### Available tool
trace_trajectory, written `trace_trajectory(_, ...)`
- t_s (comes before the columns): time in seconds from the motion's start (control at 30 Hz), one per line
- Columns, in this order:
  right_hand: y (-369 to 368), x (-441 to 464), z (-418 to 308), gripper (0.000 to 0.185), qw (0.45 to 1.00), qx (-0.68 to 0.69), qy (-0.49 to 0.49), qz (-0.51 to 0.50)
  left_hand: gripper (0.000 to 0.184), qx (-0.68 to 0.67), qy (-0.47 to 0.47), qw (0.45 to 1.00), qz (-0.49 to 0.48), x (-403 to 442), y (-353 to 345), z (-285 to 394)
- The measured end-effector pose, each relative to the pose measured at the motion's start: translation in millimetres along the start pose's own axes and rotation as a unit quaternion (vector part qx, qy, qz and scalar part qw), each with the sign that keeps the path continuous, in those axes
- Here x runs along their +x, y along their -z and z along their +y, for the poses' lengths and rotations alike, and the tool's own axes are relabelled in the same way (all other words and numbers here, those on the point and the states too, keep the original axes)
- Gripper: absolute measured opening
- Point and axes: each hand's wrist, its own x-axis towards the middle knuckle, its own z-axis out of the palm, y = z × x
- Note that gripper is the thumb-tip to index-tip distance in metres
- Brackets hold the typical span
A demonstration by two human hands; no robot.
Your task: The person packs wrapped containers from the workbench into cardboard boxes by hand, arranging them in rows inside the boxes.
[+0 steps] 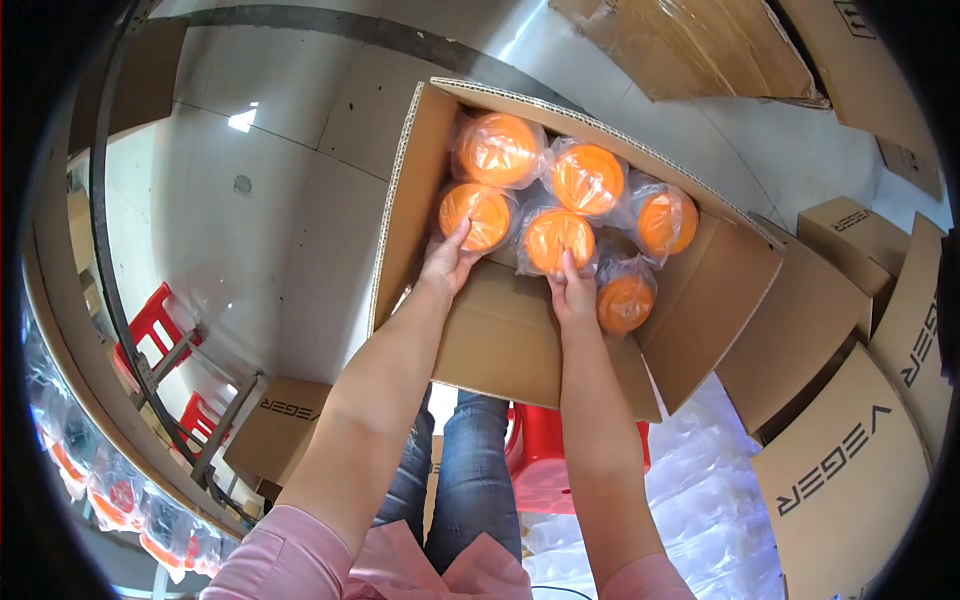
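Six orange-topped containers (498, 148), round and glossy in crinkled clear plastic wrap (526, 262), sat inside the open carton (705, 305). The left hand's (450, 265) fingers gripped one by its edge, the right hand's (572, 292) another.

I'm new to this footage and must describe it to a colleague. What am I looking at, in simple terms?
There is no machine here, just a person, bare-handed. The picture comes from a camera worn on the head, looking forward and down. In front is an open cardboard box, with six plastic-wrapped, orange-topped items showing inside. The person's left grip has its thumb on one top; the right grip has its thumb on another, nearer the middle. Other fingers are mostly hidden, so how firmly either item is held can't be told. More boxes stand at the picture's right.
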Motion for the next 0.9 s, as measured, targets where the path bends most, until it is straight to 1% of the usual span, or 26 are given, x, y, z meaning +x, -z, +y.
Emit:
trace_trajectory(0.1,0.3,-0.4,10.9,0.025,1.000,0.018,0.011,0.017,0.042,-0.004,-0.005,1.000,0.014,1.8,1.2,3.5)
trace_trajectory(0.23,-0.5,14.7,-4.1,0.033,0.992,-0.101,-0.053,-0.060,0.054,0.001,0.033,0.999,-0.039,-6.5,-18.0,18.1)
trace_trajectory(0.27,-7.7,10.9,-12.3,0.033,0.992,-0.102,-0.049,-0.061,0.054,0.000,0.033,0.999,-0.043,-5.9,-19.1,18.9)
trace_trajectory(0.3,-14.1,6.6,-21.1,0.038,0.994,-0.065,-0.086,0.030,0.058,0.011,0.044,0.999,-0.001,-5.5,-18.6,18.9)
trace_trajectory(0.33,-22.7,-1.5,-31.4,0.043,0.985,-0.026,-0.121,0.122,0.062,0.023,0.056,0.997,0.041,-5.5,-16.4,17.3)
trace_trajectory(0.37,-28.7,-12.0,-40.9,0.047,0.964,0.014,-0.155,0.215,0.066,0.036,0.071,0.993,0.082,-6.5,-13.7,13.3)
trace_trajectory(0.4,-30.8,-19.9,-48.5,0.052,0.933,0.055,-0.185,0.305,0.070,0.049,0.085,0.988,0.122,-6.9,-13.0,8.7)
trace_trajectory(0.47,6.2,-20.3,-36.0,0.069,0.941,0.092,-0.084,0.316,0.073,0.026,0.085,0.960,0.267,-22.3,-25.8,-13.2)
trace_trajectory(0.5,35.4,-8.7,-29.7,0.069,0.942,0.092,-0.081,0.313,0.073,0.025,0.084,0.961,0.263,-25.5,-32.7,-19.3)
trace_trajectory(0.53,64.5,4.3,-25.6,0.068,0.941,0.173,-0.005,0.290,0.070,0.036,0.095,0.970,0.219,-28.0,-36.9,-23.5)
trace_trajectory(0.57,80.2,11.5,-22.2,0.068,0.928,0.252,0.068,0.265,0.067,0.047,0.105,0.978,0.177,-29.5,-37.8,-27.7)
trace_trajectory(0.6,74.8,5.8,-24.7,0.068,0.929,0.250,0.066,0.264,0.063,0.058,0.116,0.982,0.136,-31.5,-36.9,-32.7)
trace_trajectory(0.73,51.7,-8.7,-50.6,0.065,0.889,0.341,-0.063,0.299,0.052,0.098,0.158,0.982,-0.036,-24.5,-39.2,-52.3)
trace_trajectory(0.77,52.8,-3.7,-51.5,0.065,0.889,0.339,-0.065,0.300,0.052,0.096,0.158,0.982,-0.034,-20.6,-42.3,-54.0)
trace_trajectory(0.83,60.5,0.5,-51.4,0.063,0.934,0.263,-0.018,0.243,0.048,0.074,0.139,0.987,-0.029,-14.8,-43.3,-57.8)
trace_trajectory(0.9,67.0,5.1,-54.7,0.062,0.966,0.185,0.035,0.178,0.046,0.051,0.121,0.991,-0.032,-11.7,-47.6,-63.5)
